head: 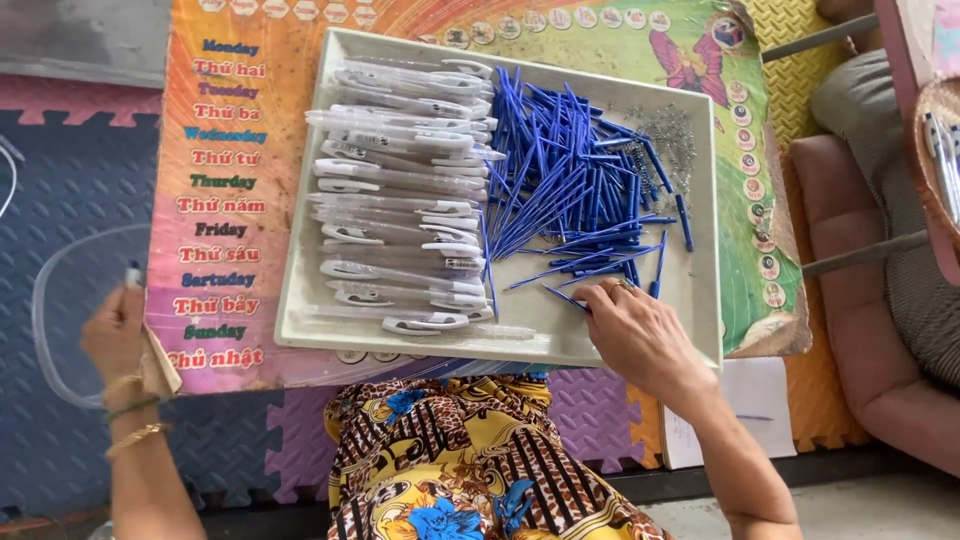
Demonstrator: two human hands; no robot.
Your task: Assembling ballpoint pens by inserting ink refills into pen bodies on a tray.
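A white tray (700,300) lies on a colourful board. It holds a stack of clear pen barrels with white clips (405,190) on its left side, a heap of blue pen refills (575,180) in the middle and small metal springs (672,135) at the upper right. My right hand (635,330) reaches into the tray's lower right part, fingertips pinched on a blue refill (565,296). My left hand (115,325) is off to the left of the board, holding a clear pen barrel (133,275) upright; only its tip shows.
The colourful board (225,200) with printed text rests on foam floor mats (70,180). A clear plastic container (45,330) lies by my left hand. A pink cushioned seat (860,300) and a woven basket (935,150) stand at the right. White paper (750,400) lies below the tray.
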